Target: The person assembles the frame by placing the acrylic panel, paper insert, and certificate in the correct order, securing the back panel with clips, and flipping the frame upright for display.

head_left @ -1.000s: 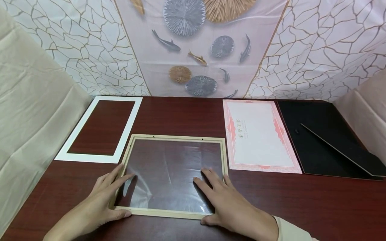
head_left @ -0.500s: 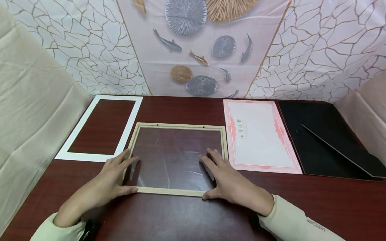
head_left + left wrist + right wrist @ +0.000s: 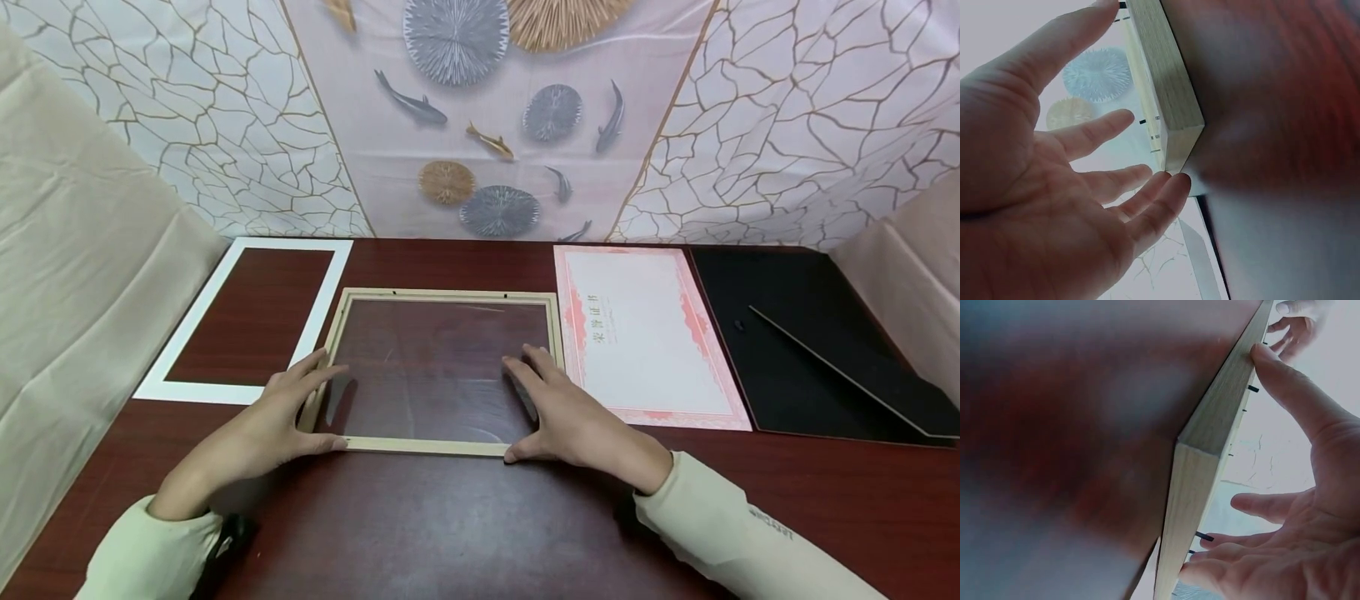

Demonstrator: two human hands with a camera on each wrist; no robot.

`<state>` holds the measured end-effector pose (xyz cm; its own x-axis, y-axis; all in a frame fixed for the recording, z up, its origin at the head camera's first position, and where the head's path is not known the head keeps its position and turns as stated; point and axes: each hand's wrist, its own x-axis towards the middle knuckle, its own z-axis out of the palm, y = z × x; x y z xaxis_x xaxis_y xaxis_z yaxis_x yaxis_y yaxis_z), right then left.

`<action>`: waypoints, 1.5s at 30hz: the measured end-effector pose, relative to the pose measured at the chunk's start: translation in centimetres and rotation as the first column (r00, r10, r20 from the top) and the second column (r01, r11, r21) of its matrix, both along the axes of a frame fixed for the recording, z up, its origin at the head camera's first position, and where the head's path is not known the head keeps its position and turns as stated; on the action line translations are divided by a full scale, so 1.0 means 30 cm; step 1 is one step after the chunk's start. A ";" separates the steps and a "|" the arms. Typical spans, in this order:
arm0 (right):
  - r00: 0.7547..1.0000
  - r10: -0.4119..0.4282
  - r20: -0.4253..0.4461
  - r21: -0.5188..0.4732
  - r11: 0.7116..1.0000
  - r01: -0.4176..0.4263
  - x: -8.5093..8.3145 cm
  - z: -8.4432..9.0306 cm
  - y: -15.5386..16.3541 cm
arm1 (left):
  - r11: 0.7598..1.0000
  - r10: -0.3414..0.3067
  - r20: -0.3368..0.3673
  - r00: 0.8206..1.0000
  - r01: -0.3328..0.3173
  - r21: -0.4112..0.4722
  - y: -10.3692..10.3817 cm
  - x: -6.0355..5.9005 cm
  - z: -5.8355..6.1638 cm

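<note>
Now both hands' fingers spread flat at frame (image 3: pixel 446 369) near corners, bare table (image 3: pixel 465 533) in front.

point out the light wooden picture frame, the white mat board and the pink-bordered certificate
light wooden picture frame (image 3: pixel 420 446), head view, near rail between the two hands
white mat board (image 3: pixel 324 292), head view, right strip of its border
pink-bordered certificate (image 3: pixel 645 333), head view, middle of the white sheet

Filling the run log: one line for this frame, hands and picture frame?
left hand: flat on picture frame near-left corner | right hand: flat on near-right corner | frame: flat on table, between mat and certificate
</note>
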<state>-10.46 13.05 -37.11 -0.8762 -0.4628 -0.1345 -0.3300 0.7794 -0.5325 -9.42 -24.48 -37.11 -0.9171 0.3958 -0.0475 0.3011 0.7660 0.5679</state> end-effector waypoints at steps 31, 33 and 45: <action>0.998 -0.025 0.054 0.004 1.000 0.025 -0.079 -0.002 0.014 | 0.795 0.169 0.418 0.893 -0.374 0.477 -0.184 -0.145 0.010; 0.998 -0.027 0.063 0.005 1.000 0.027 -0.081 -0.003 0.012 | 0.780 0.149 0.419 0.896 -0.367 0.507 -0.184 -0.150 0.004; 0.997 -0.026 0.071 0.006 1.000 0.026 -0.082 0.000 0.005 | 0.703 0.136 0.482 0.866 -0.427 0.569 -0.179 -0.168 -0.007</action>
<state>-12.90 13.20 -37.12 -0.8762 -0.4389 -0.1993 -0.2706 0.7901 -0.5500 -14.48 -29.84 -37.31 -0.9507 0.1862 -0.2481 -0.2146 0.1828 0.9594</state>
